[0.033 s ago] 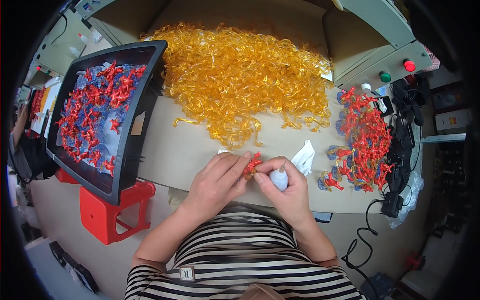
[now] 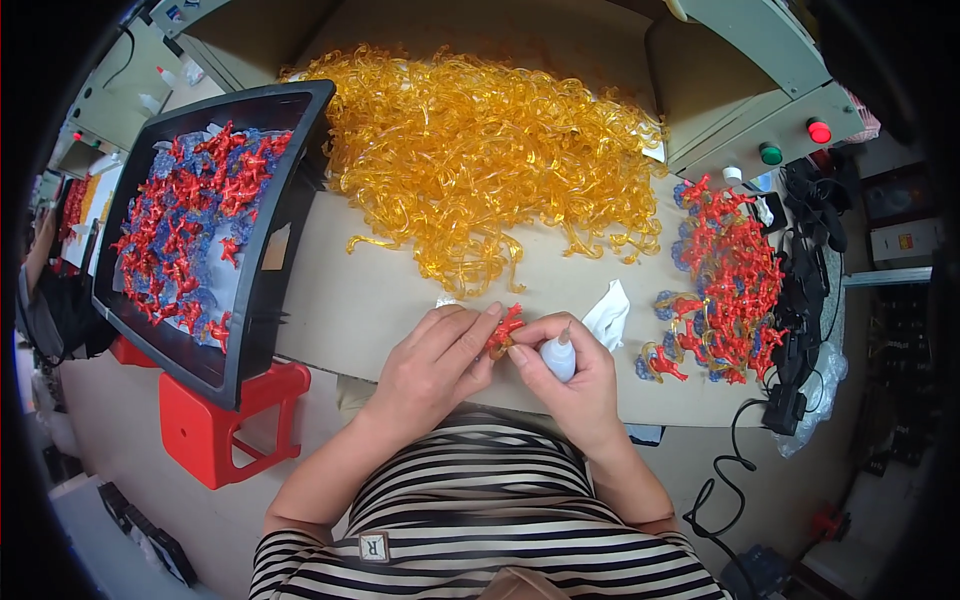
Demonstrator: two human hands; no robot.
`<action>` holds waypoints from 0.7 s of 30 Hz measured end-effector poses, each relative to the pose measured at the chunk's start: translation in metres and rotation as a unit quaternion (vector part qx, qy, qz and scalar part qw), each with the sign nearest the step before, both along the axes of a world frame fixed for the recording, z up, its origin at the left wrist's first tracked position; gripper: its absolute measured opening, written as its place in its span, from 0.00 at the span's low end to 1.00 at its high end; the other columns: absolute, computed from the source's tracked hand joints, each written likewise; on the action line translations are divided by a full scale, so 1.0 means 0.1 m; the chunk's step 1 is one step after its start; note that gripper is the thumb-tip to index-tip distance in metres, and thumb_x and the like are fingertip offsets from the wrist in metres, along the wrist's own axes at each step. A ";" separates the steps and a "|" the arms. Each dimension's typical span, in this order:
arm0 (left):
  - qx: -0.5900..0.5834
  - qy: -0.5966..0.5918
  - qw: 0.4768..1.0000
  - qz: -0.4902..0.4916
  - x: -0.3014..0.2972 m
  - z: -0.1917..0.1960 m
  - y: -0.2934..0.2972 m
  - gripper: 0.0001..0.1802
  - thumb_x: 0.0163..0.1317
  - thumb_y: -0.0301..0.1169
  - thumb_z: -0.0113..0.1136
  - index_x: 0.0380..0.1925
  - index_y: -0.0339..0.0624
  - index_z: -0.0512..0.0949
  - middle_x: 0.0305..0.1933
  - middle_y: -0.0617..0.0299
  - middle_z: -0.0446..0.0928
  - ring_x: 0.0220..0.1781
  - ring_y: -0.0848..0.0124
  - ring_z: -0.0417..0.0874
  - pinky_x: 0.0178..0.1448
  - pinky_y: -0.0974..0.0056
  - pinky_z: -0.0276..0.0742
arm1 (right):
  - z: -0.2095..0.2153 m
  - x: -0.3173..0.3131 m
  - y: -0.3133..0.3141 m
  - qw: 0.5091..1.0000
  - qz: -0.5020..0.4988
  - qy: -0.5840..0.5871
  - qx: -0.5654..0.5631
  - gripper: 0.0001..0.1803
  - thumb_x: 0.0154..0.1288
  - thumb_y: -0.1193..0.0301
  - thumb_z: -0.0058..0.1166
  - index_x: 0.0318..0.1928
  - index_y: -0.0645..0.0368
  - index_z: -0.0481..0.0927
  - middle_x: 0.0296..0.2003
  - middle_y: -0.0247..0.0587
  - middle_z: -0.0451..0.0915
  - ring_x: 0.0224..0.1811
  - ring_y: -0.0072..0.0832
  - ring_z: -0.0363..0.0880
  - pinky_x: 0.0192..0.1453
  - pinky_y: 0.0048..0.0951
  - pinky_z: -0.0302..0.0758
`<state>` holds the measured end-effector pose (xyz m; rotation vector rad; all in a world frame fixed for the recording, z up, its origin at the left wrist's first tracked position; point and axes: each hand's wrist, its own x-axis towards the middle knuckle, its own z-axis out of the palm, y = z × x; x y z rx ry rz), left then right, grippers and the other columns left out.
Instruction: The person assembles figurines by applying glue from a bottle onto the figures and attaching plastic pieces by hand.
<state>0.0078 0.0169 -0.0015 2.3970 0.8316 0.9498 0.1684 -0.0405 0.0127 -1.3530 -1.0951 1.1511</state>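
At the table's near edge, my left hand (image 2: 437,362) is closed on a small red plastic figure (image 2: 506,326), whose lower part is hidden by my fingers. My right hand (image 2: 578,385) meets it from the right, thumb and forefinger pinched against an amber bit at the figure's base. Tucked in that same hand is a small white glue bottle (image 2: 558,360) with a narrow brownish tip pointing up. A big heap of curly, see-through amber plastic pieces (image 2: 490,160) lies beyond both hands. To the right is a pile of red figures (image 2: 738,285) joined with blue and amber parts.
A black tray (image 2: 262,300) of red and blue pieces leans at the left, above a red stool (image 2: 200,430). Crumpled white tissue (image 2: 607,315) lies right of my hands. Black cables (image 2: 800,290) run down the right edge, below a panel with a red button (image 2: 819,131).
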 end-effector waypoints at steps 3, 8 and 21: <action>0.006 0.003 1.000 0.002 0.00 0.00 0.00 0.30 0.41 0.20 0.61 0.50 0.36 0.71 0.37 0.56 0.73 0.39 0.60 0.75 0.42 0.62 0.75 | 0.01 -0.01 0.01 1.000 -0.001 0.002 -0.005 0.06 0.56 0.80 0.55 0.36 0.63 0.74 0.32 0.32 0.75 0.35 0.15 0.72 0.41 0.17 0.68; -0.007 0.019 1.000 0.002 0.00 0.01 -0.01 0.30 0.41 0.21 0.62 0.51 0.35 0.70 0.37 0.56 0.72 0.38 0.61 0.74 0.42 0.62 0.74 | 0.01 -0.01 -0.04 1.000 0.003 -0.011 0.004 0.07 0.55 0.78 0.56 0.36 0.63 0.76 0.33 0.36 0.77 0.35 0.20 0.74 0.41 0.20 0.71; 0.028 0.087 0.995 -0.034 -0.09 0.04 0.02 0.32 0.40 0.23 0.62 0.51 0.35 0.70 0.40 0.55 0.72 0.41 0.59 0.74 0.47 0.59 0.74 | 0.22 0.29 -0.08 0.991 -0.001 -0.117 -0.067 0.22 0.57 0.78 0.53 0.53 0.61 0.65 0.35 0.38 0.76 0.35 0.18 0.74 0.38 0.17 0.70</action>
